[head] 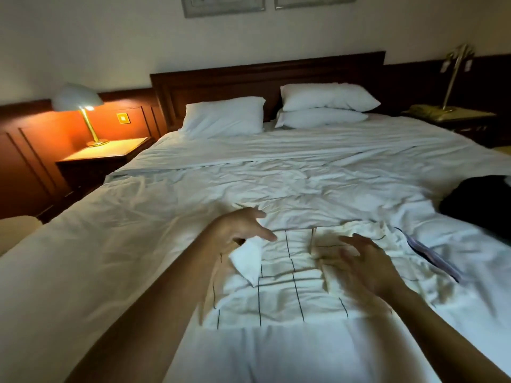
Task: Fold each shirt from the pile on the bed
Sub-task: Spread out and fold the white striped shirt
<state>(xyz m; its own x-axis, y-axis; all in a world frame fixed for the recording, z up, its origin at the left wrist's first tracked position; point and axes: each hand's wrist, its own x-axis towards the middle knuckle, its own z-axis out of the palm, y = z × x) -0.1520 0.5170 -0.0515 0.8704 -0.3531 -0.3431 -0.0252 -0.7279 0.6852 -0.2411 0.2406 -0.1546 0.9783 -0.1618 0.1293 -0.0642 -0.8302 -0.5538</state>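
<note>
Left hand (pixel 243 226): fingers spread and straight, gripping nothing, held just over the upper left of the checked shirt (pixel 279 280). Right hand (pixel 367 262): likewise spread but blurred, so contact with the cloth cannot be confirmed. Judgement: the palms are flat and apart to smooth or press the panels, not to lift. The shirt lies flat on the bed (pixel 138 244) directly before the person, with its left sleeve (pixel 247 259) turned inward. A crumpled pale garment (pixel 431 254) touches its right side. A dark garment (pixel 475 205) lies further right, presumably awaiting folding.
</note>
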